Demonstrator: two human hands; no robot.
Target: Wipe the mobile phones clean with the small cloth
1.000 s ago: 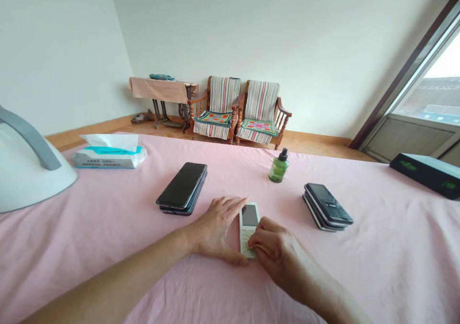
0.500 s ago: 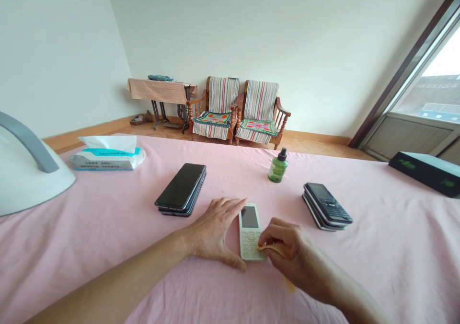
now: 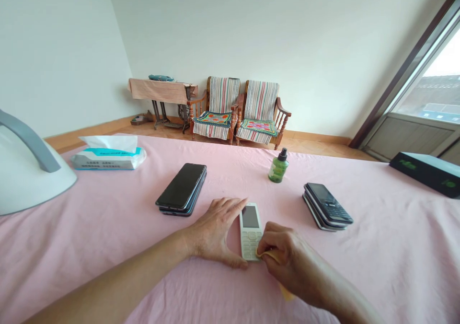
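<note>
A white keypad phone lies face up on the pink cloth, its screen pointing away from me. My left hand spans its left side, fingers at the top end and thumb at the bottom end, holding it in place. Pinched in my right hand is a yellow cloth, pressed on the lower right keys. Part of the cloth hangs out below that hand. The phone's lower right corner is hidden by my right fingers.
Left of the phone is a stack of smartphones; right of it, a stack of keypad phones. A green spray bottle stands behind. Tissues and a white kettle-like object are left, a black box far right.
My right hand with the yellow cloth has shifted slightly down and left over the keys. My left hand and the phone stay practically where they were.
</note>
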